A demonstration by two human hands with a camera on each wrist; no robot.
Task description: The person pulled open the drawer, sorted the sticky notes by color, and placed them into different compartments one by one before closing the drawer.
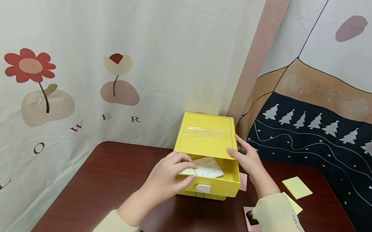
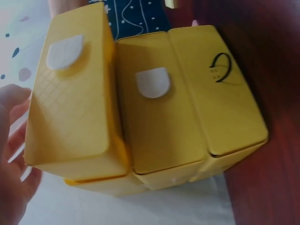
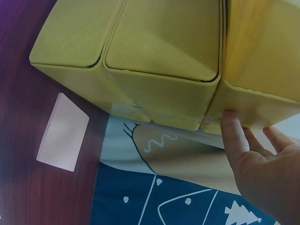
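A yellow drawer box (image 1: pixel 206 136) stands on the table with its top drawer (image 1: pixel 220 185) pulled out. Inside lie a patterned white note pad (image 1: pixel 208 167) and a pale green note (image 1: pixel 189 171). Over the drawer's left side is my left hand (image 1: pixel 168 172), thumb and forefinger apart on either side of the green note. The left wrist view shows its fingers (image 2: pixel 16 140) by the drawer's edge, no note visible between them. My right hand (image 1: pixel 250 159) rests against the box's right side, thumb on the top edge; its straight fingers (image 3: pixel 234 133) touch the side wall in the right wrist view.
A pink note pad (image 1: pixel 243 182) lies just right of the box, another pink pad (image 1: pixel 246 218) nearer, partly under the right sleeve. Two yellow-green pads (image 1: pixel 297 187) lie further right. Lower drawers sit below, one with a white tab (image 2: pixel 153 83), one with a black loop (image 2: pixel 228 68).
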